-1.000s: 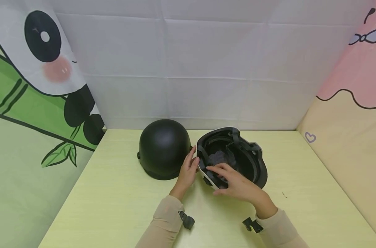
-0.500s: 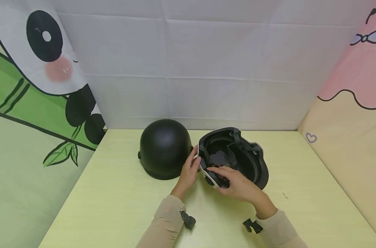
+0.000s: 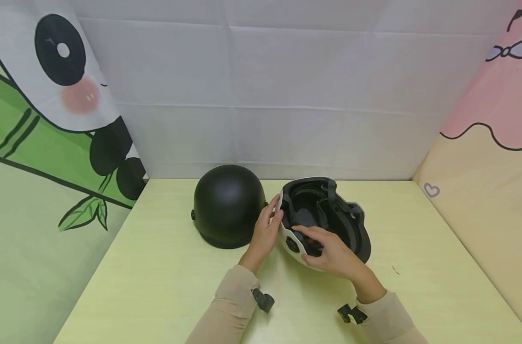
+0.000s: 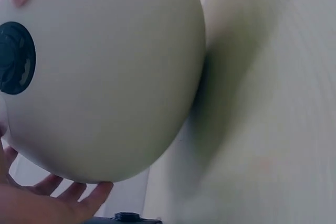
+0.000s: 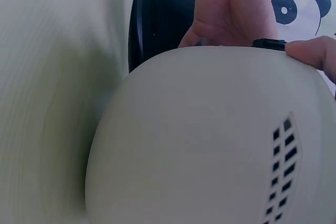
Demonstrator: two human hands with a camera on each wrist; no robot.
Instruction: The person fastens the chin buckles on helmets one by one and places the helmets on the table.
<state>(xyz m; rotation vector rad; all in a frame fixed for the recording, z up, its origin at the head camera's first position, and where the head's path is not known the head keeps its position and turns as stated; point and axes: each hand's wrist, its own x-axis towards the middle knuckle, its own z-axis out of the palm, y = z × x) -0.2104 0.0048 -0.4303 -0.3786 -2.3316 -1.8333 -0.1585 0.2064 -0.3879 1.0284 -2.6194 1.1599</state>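
Note:
A white helmet (image 3: 339, 220) lies on its shell with its black padded inside and dark straps facing up. My left hand (image 3: 265, 234) holds its left end, with fingertips (image 4: 97, 195) against the smooth outer shell. At the near rim, my right hand (image 3: 334, 254) grips with fingers inside and thumb outside; the fingertips inside are partly hidden. A round black dial (image 3: 292, 244) shows on the near side of the shell. Slotted vents (image 5: 283, 166) appear in the right wrist view. Left of my left hand, a black helmet (image 3: 229, 206) stands dome up.
Both helmets stand toward the back of the pale yellow table (image 3: 157, 286), before a white cloth backdrop (image 3: 287, 86). Cartoon-printed side walls rise at left and right. A small dark mark (image 3: 395, 270) is on the table at right. Wrist camera mounts (image 3: 263, 300) stick out from both sleeves.
The white helmet has rolled slightly, its near left side tipping up, so more white shell and the whole dial show. Both hands have shifted slightly right with it. The black helmet stays put.

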